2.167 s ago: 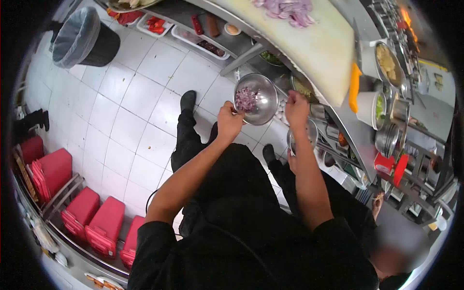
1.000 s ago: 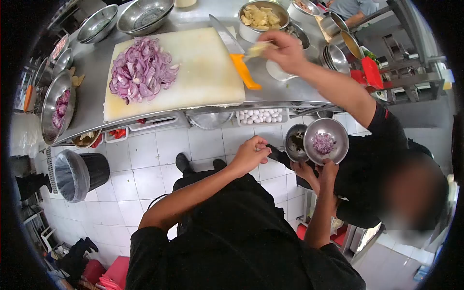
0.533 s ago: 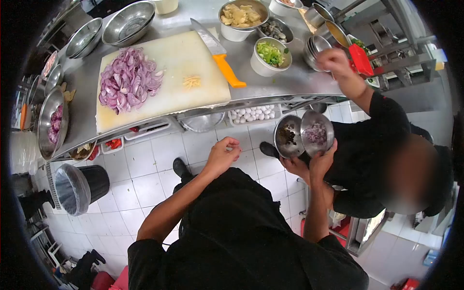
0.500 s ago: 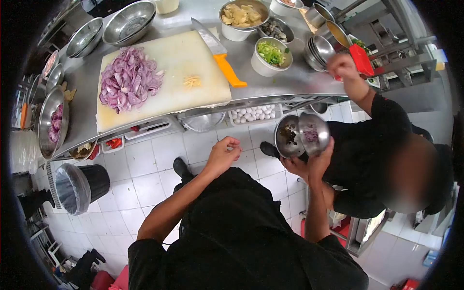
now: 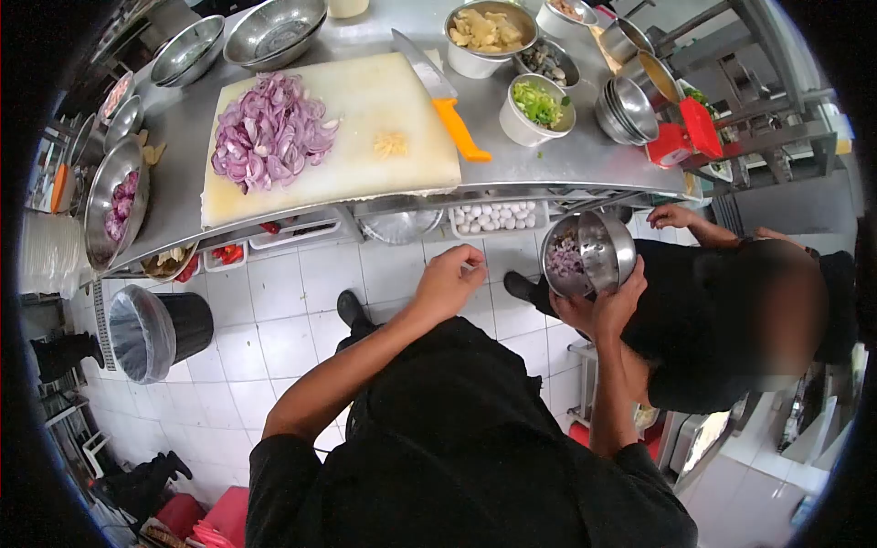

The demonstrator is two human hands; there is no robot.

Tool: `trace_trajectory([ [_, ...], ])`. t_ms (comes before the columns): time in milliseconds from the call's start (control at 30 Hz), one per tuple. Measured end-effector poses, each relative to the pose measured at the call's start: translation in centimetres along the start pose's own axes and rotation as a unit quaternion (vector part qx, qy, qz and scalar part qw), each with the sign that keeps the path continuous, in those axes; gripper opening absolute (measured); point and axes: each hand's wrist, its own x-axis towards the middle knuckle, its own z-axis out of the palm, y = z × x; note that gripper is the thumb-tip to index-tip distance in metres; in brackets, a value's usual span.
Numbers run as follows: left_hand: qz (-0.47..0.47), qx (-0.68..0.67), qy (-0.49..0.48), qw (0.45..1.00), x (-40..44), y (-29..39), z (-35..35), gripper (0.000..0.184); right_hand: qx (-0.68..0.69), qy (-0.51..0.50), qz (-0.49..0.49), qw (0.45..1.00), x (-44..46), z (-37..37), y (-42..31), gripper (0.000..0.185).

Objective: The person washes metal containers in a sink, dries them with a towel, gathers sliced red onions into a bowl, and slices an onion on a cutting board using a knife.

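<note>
My right hand (image 5: 622, 300) grips a small steel bowl (image 5: 612, 248), which is tipped on its side. Its rim meets a second steel bowl (image 5: 551, 279) holding chopped purple onion (image 5: 565, 257). A co-worker's hand (image 5: 572, 311) supports that second bowl from below, close to my fingers. In front of my body, my left hand (image 5: 453, 281) hovers over the floor with fingers curled and nothing visible in them. Sliced purple onions (image 5: 272, 137) and a small pile of pale yellow strips (image 5: 391, 144) lie on the white cutting board (image 5: 352, 100).
An orange-handled knife (image 5: 442, 94) lies across the board's right edge. Bowls of chopped greens (image 5: 537, 105) and yellow pieces (image 5: 489, 30) stand behind. A co-worker (image 5: 681, 301) is at my right. A lined bin (image 5: 151, 333) stands left; a crate of white eggs (image 5: 496, 216) sits under the table.
The chopped onion has gone from the tipped bowl into the lower one, covering its dark contents. The co-worker's other hand has drawn back from the red container. The view has shifted slightly.
</note>
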Motion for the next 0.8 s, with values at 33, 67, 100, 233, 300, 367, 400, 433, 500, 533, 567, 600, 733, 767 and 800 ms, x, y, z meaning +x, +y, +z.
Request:
trace_trajectory([
  [33, 0.029, 0.028, 0.006, 0.999, 0.4, 0.8, 0.1, 0.024, 0.005, 0.017, 0.007, 1.000, 0.7, 0.1, -0.2, 0.073],
  [67, 0.092, 0.049, 0.013, 0.994, 0.8, 1.7, 0.4, 0.024, 0.007, 0.032, 0.015, 0.999, 1.2, 0.0, -0.1, 0.071],
  [100, 0.154, 0.071, 0.017, 0.985, 1.1, 2.8, 1.1, 0.024, 0.010, 0.048, 0.026, 0.998, 1.4, -0.1, 0.2, 0.068],
  [233, 0.317, 0.112, -0.062, 0.940, 5.3, 8.1, 6.9, 0.022, 0.103, 0.025, 0.088, 0.990, 3.4, -1.3, 2.7, 0.061],
  [300, 0.412, 0.162, -0.057, 0.895, 8.1, 9.1, 10.4, 0.026, 0.185, 0.003, 0.137, 0.973, 3.9, -2.8, 2.9, 0.059],
  [367, 0.496, 0.228, -0.038, 0.837, 11.0, 9.8, 13.2, 0.030, 0.240, -0.018, 0.161, 0.957, 3.7, -5.1, 1.4, 0.056],
  [400, 0.503, 0.241, -0.041, 0.829, 12.1, 9.8, 14.2, 0.035, 0.252, -0.024, 0.161, 0.954, 3.8, -5.6, 1.3, 0.056],
  [433, 0.508, 0.247, -0.039, 0.824, 13.1, 9.7, 15.3, 0.034, 0.264, -0.030, 0.162, 0.950, 3.8, -6.1, 1.3, 0.055],
  [500, 0.515, 0.263, -0.040, 0.815, 14.4, 9.4, 17.3, 0.033, 0.255, -0.022, 0.139, 0.957, 4.3, -6.2, 1.9, 0.055],
  [533, 0.475, 0.256, -0.080, 0.838, 14.4, 9.3, 18.3, 0.030, 0.248, -0.014, 0.127, 0.960, 4.5, -6.3, 2.2, 0.055],
  [567, 0.466, 0.242, -0.114, 0.844, 14.2, 8.8, 19.3, 0.029, 0.241, -0.005, 0.114, 0.964, 4.8, -6.3, 2.4, 0.054],
  [600, 0.456, 0.229, -0.148, 0.847, 14.0, 8.0, 20.1, 0.029, 0.211, 0.016, 0.102, 0.972, 5.1, -6.3, 2.1, 0.054],
  [733, 0.428, 0.154, -0.168, 0.875, 13.6, 7.8, 21.7, 0.026, 0.113, 0.029, 0.052, 0.992, 5.4, -5.6, 1.6, 0.056],
  [767, 0.423, 0.133, -0.149, 0.884, 14.0, 8.4, 21.8, 0.027, 0.120, 0.025, 0.054, 0.991, 5.8, -4.9, 2.1, 0.056],
  [800, 0.452, 0.108, -0.088, 0.881, 13.9, 9.3, 22.1, 0.026, 0.132, 0.018, 0.048, 0.990, 5.9, -4.4, 2.6, 0.056],
])
